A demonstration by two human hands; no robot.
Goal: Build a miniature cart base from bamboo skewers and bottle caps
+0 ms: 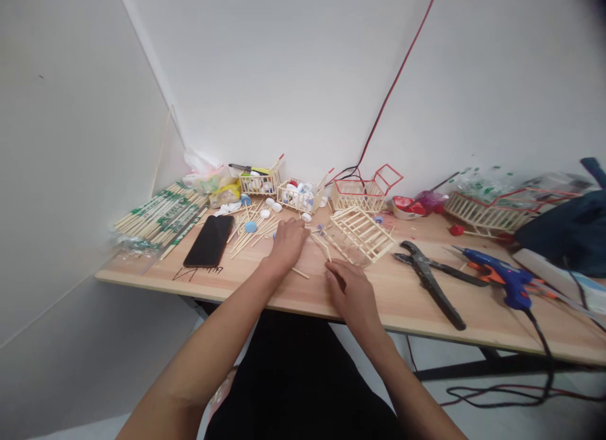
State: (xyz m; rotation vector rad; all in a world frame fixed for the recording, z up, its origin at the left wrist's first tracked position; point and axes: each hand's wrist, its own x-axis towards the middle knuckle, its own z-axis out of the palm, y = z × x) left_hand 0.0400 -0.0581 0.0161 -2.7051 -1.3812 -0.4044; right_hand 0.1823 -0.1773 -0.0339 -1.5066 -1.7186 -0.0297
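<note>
Looking at the pale stick point(328, 253): lies at about 11 o'clock from the right hand point(349, 287), low at the surface point(303, 298), with its near end at the fingertips. Sits nearer to that hand than to the left hand point(288, 241), roughly 4 o'clock from the latter. Points towards 11 o'clock, along a long axis of about 5 to 11. On the right, shows fingers drawn together at the stick; cannot tell whether clamped. On the left, hangs palm down; cannot tell about any grip. Towards 1 o'clock from the right hand, see the slatted frame point(362, 233), slanted from 10 to 4
</note>
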